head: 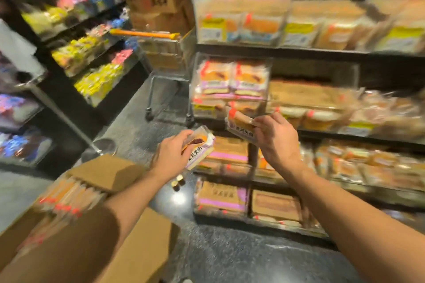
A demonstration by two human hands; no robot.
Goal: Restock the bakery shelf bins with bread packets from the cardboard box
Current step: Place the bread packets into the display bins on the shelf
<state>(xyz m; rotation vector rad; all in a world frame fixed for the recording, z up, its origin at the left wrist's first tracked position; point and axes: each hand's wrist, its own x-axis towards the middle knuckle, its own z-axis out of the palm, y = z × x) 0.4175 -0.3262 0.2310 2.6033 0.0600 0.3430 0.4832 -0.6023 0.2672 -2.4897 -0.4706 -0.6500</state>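
Note:
My left hand (pixel 171 156) grips a bread packet (pixel 202 146) with a purple label, held in the air in front of the shelf. My right hand (pixel 276 138) pinches a second bread packet (pixel 239 124) of the same kind, raised just below the clear bin (pixel 230 89) on the middle shelf that holds matching purple-label packets. The open cardboard box (pixel 108 172) sits at lower left under my left forearm, with several packets (pixel 66 200) standing in it. The picture is blurred by motion.
Clear bins of bread packets (pixel 322 30) fill the shelves on the right, top to floor. A wire trolley (pixel 167 53) with an orange handle and stacked cartons stands in the aisle behind. Snack shelves (pixel 87 64) line the left side.

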